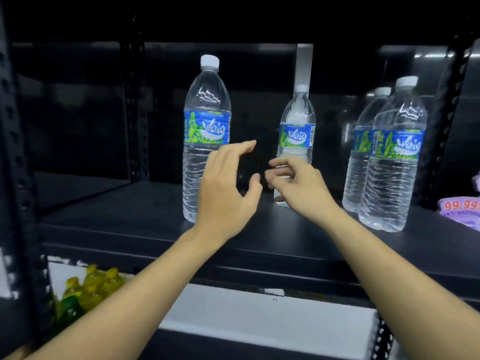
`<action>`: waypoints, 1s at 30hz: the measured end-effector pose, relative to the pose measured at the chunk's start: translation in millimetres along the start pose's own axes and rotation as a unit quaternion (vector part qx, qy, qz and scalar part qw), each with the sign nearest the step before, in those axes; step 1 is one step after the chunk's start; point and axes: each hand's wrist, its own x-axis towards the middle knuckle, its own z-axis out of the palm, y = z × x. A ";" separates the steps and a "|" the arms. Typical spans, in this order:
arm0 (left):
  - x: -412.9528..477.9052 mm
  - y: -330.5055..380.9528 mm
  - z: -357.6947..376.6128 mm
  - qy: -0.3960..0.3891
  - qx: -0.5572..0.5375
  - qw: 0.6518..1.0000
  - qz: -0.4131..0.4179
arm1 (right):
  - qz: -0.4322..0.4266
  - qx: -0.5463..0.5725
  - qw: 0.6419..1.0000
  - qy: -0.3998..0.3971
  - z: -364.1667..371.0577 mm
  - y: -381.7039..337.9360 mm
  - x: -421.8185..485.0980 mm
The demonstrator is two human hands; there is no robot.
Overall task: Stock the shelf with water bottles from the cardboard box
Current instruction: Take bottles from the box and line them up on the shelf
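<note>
Blue "Waig" labels point(207, 127), four water bottles point(206, 94), black shelf point(124, 219)

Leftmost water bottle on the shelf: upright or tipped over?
Upright: the leftmost bottle stands on its base on the shelf, white cap at the top.

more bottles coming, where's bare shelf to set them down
Widest bare patch: shelf left of the left bottle, out to the post. Narrower gap between the middle bottle and the right pair. Crowded far right, by the purple pack.
</note>
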 end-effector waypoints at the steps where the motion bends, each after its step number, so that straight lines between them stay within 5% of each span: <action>1: -2.6 -4.4 -7.0 0.024 0.023 0.999 0.006 | -0.001 0.004 1.000 -0.018 9.3 -4.4 -1.8; 6: -19.7 -34.0 -32.4 0.035 0.066 0.992 -0.103 | -0.012 0.018 0.999 -0.047 58.3 -8.7 -3.7; 12: -16.3 -48.7 -49.2 -0.017 -0.071 0.959 -0.274 | 0.040 0.134 0.989 -0.052 90.4 -19.5 4.0; 18: -17.3 -55.9 -51.0 -0.050 -0.044 0.947 -0.313 | 0.094 0.237 0.960 -0.115 89.3 -24.6 4.7; 30: -11.3 -53.0 -56.8 -0.124 -0.135 0.929 -0.323 | -0.003 0.164 0.981 -0.104 74.7 -9.3 -6.6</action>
